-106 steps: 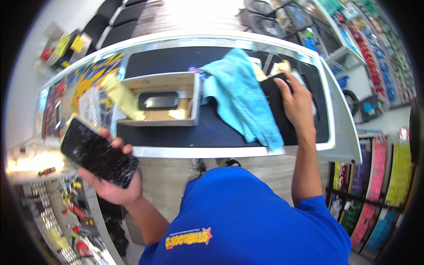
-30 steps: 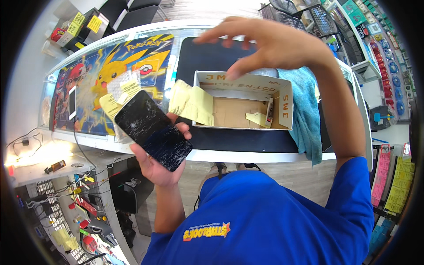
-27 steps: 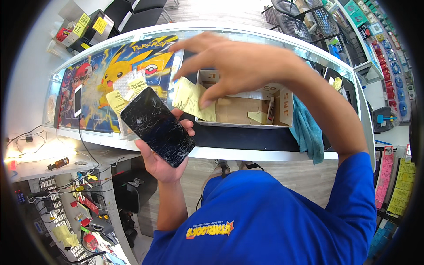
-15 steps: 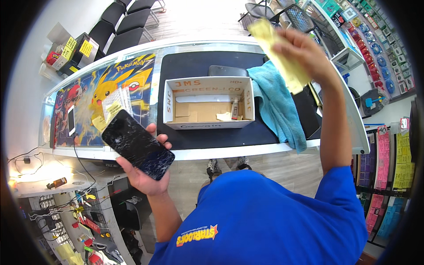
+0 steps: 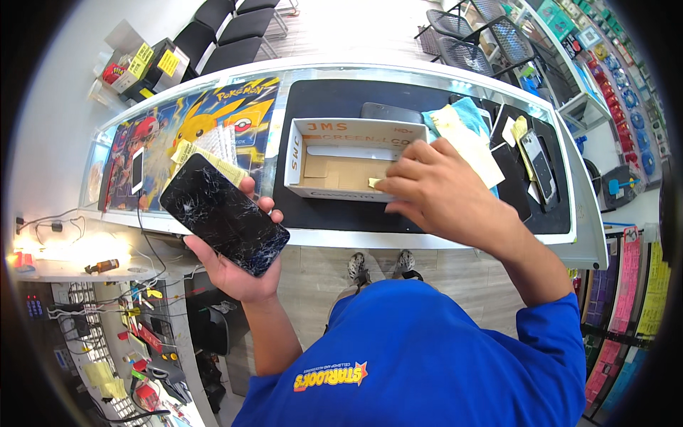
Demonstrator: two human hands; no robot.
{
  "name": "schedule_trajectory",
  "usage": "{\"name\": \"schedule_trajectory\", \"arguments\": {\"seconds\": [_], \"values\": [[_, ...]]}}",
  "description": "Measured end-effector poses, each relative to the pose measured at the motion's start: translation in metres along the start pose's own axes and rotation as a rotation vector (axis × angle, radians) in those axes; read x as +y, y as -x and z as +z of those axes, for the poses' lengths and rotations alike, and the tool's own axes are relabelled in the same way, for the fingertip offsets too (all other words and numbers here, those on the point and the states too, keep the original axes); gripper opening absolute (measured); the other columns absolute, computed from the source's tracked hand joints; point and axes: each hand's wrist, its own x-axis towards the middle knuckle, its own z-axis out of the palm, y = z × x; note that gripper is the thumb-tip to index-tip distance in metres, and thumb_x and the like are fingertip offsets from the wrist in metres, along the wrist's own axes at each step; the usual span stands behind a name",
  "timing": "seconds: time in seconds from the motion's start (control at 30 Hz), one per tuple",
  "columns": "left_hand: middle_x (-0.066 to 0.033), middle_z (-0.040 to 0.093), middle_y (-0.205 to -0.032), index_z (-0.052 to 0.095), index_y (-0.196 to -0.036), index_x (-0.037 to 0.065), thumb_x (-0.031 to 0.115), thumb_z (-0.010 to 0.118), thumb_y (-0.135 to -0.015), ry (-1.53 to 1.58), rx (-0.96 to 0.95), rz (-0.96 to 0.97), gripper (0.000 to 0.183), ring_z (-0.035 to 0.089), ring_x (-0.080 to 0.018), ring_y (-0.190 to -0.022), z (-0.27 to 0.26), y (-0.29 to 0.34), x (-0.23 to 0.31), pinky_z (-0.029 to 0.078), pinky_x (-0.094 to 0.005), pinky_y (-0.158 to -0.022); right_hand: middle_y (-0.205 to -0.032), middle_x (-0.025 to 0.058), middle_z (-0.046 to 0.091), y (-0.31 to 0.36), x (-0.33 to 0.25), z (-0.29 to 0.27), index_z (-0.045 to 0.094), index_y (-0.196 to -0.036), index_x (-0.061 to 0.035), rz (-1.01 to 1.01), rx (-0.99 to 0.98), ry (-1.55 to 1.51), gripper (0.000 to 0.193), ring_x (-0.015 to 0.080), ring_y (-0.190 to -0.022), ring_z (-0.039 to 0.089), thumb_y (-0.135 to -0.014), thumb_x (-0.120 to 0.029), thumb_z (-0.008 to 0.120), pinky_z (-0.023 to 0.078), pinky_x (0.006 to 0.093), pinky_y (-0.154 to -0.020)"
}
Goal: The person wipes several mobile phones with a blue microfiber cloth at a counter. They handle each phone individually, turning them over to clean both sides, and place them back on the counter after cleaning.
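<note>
My left hand (image 5: pixel 245 267) grips a black smartphone (image 5: pixel 220 213), its glass covered in cracks and its screen dark. My right hand (image 5: pixel 434 188) hovers over the right end of an open cardboard box (image 5: pixel 324 192), palm down, with bent fingers apart and nothing visible between them. Its fingertips are close to a small yellow scrap (image 5: pixel 373 183) inside the box; the hand hides that corner. A pale yellow cloth-like sheet (image 5: pixel 466 139) lies on a teal towel (image 5: pixel 468 112), just beyond my right hand.
The box stands on a black mat (image 5: pixel 334 99) on a glass-topped counter. Behind it lies a dark phone-like object (image 5: pixel 391 112). Several phones and parts, including one phone (image 5: pixel 539 160), lie right. At left are a white phone (image 5: pixel 137 171) on a cable and folded papers (image 5: pixel 213 146).
My right hand has put the yellow sheet down on the teal towel and moved left and nearer, over the box. My left hand still holds the cracked smartphone.
</note>
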Motion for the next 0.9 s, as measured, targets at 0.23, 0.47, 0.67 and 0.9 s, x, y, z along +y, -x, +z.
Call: {"name": "schedule_trajectory", "arguments": {"seconds": [0.23, 0.47, 0.67, 0.9], "values": [[-0.0304, 0.050, -0.158, 0.031, -0.171, 0.013, 0.072, 0.040, -0.110, -0.072, 0.100, 0.055, 0.086, 0.064, -0.0390, -0.124, -0.014, 0.027, 0.009, 0.055, -0.0516, -0.101, -0.117, 0.0119, 0.078, 0.004, 0.005, -0.013, 0.077, -0.121, -0.0046, -0.011, 0.005, -0.197, 0.025, 0.0305, -0.110, 0.072, -0.103, -0.021, 0.072, 0.054, 0.0453, -0.098], [-0.0308, 0.049, -0.158, 0.028, -0.172, 0.010, 0.072, 0.037, -0.111, -0.056, 0.073, 0.050, 0.087, 0.064, -0.0397, -0.124, -0.015, 0.022, 0.002, 0.055, -0.0514, -0.102, -0.104, 0.0151, 0.082, -0.100, 0.010, -0.008, 0.084, -0.103, -0.0039, -0.159, -0.734, 0.292, 0.017, 0.0307, -0.097, 0.080, -0.093, -0.012, 0.074, 0.064, 0.0432, -0.083], [-0.0308, 0.050, -0.156, 0.032, -0.169, 0.006, 0.074, 0.037, -0.110, 0.031, 0.023, 0.062, 0.090, 0.066, -0.0411, -0.127, -0.012, 0.020, -0.007, 0.059, -0.0500, -0.102, -0.105, 0.0121, 0.084, -0.108, 0.010, 0.027, 0.086, -0.103, -0.0072, -0.315, -0.825, 0.489, 0.018, 0.0289, -0.098, 0.081, -0.089, -0.012, 0.075, 0.065, 0.0405, -0.082], [-0.0315, 0.050, -0.156, 0.035, -0.167, 0.004, 0.073, 0.036, -0.111, 0.012, 0.017, 0.057, 0.090, 0.066, -0.0435, -0.128, -0.015, 0.015, 0.002, 0.060, -0.0493, -0.101, -0.090, 0.0144, 0.079, -0.118, 0.009, -0.035, 0.080, -0.098, -0.0039, -0.110, -0.768, 0.177, 0.014, 0.0322, -0.088, 0.079, -0.091, -0.014, 0.073, 0.063, 0.0422, -0.077]]}}
